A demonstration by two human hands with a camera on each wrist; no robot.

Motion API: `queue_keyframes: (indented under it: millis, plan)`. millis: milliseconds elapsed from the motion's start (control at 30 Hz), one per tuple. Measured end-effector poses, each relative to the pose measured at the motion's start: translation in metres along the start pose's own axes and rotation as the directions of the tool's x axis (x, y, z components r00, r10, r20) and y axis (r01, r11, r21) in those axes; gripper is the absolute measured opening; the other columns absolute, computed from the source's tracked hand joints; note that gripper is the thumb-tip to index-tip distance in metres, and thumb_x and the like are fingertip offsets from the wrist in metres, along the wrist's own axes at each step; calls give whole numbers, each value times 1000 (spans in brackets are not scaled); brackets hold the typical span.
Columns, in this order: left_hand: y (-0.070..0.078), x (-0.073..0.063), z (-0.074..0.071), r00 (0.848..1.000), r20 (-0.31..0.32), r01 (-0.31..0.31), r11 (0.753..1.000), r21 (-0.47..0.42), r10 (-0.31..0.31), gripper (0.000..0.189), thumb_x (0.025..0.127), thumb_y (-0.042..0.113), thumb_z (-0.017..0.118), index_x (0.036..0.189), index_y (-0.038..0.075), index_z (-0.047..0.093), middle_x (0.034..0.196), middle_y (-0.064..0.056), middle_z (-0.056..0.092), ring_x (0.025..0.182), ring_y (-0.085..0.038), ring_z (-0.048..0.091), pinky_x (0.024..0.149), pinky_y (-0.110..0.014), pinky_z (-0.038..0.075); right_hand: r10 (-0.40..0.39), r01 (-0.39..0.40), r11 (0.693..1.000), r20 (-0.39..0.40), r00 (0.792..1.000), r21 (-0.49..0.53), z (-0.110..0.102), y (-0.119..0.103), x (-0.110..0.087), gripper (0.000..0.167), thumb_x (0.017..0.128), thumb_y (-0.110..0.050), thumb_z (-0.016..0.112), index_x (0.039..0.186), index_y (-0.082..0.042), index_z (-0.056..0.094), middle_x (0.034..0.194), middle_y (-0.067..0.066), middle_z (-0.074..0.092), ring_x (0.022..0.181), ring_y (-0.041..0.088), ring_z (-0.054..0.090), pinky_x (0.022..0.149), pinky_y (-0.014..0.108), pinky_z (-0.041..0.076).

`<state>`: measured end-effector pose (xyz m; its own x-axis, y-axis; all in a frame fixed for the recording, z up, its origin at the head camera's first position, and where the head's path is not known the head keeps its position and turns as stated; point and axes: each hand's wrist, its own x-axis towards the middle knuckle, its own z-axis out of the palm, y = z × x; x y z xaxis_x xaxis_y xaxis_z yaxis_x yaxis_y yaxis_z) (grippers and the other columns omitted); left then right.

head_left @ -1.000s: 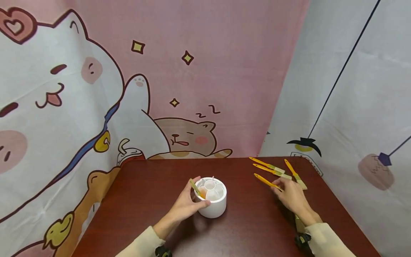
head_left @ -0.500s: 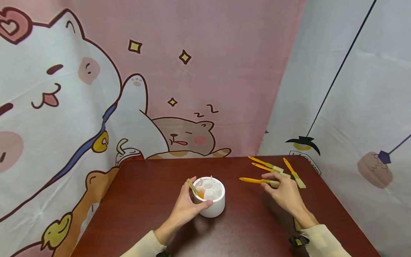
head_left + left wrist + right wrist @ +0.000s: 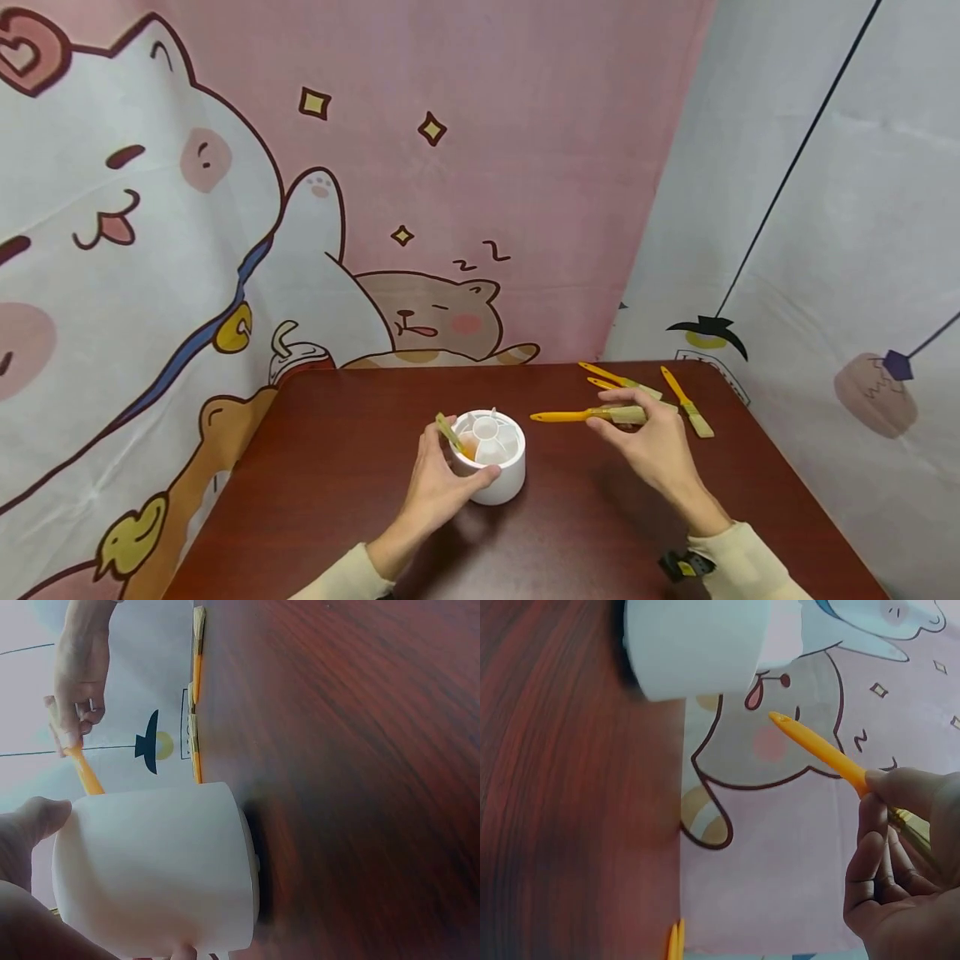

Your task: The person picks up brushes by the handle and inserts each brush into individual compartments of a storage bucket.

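My left hand point(image 3: 442, 487) grips the white round holder point(image 3: 504, 485), thumb on the near side and fingers round the far left. The holder has several compartments inside. One brush leans in its left compartment, pale bristles point(image 3: 447, 429) up and orange handle down. My right hand point(image 3: 656, 442) pinches a flat paintbrush point(image 3: 561, 417) between thumb and fingers near its ferrule. Its yellow-orange handle points left toward the holder, raised over the table. In the right wrist view the handle point(image 3: 817, 750) shows up to its tip, apart from the holder point(image 3: 694, 645).
On the dark red wooden table point(image 3: 360, 433), more yellow-handled brushes lie at the back right, one point(image 3: 688, 404) slanting near the right edge and another point(image 3: 603, 373) by the back edge. A cartoon-printed cloth point(image 3: 555, 208) hangs behind the table.
My right hand has lifted the brush off the table and brought it left toward the holder, its handle swinging level. My left hand still holds the holder in place.
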<state>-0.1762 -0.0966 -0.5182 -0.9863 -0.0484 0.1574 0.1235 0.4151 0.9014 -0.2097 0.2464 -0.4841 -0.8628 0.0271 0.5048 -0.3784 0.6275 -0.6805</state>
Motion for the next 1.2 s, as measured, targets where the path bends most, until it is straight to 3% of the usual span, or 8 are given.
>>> queue_keyframes:
  millis: [200,467,700,967,1200]
  plan:
    - [-4,3,-5,999,51,-4,998,-58,7,105,79,28,108,164,5,50,158,-24,61,137,-41,73,118,-59,64,32,-30,991,-8,999,129,4,-16,0,44,89,-15,104,128,-14,84,116,11,88,82,-2,73,70,14,60]
    - [-9,10,-8,993,112,-9,993,-122,22,105,82,22,105,168,5,48,165,-26,57,149,-50,68,128,-67,54,38,-38,941,8,999,335,6,-39,0,43,89,-1,101,127,-7,82,109,1,84,83,6,80,75,20,68]
    - [-9,12,-11,989,145,-8,990,-138,28,105,83,20,104,170,4,47,170,-24,54,153,-48,66,129,-63,54,-33,23,934,19,999,356,8,-60,-2,33,89,-4,101,117,-14,86,109,-5,88,91,7,81,80,18,67]
    - [-10,13,-13,986,163,-3,989,-151,28,104,84,19,105,169,6,47,170,-22,55,153,-45,66,128,-63,55,-100,61,899,68,993,433,13,-84,-2,30,92,1,98,114,-16,86,114,-2,87,91,11,82,81,21,68]
    - [-11,14,-14,984,175,6,990,-144,19,104,86,22,104,170,7,45,169,-21,55,152,-44,67,128,-62,56,-221,181,895,52,974,408,20,-98,-2,34,91,3,97,115,-17,86,109,3,88,92,11,81,82,22,68]
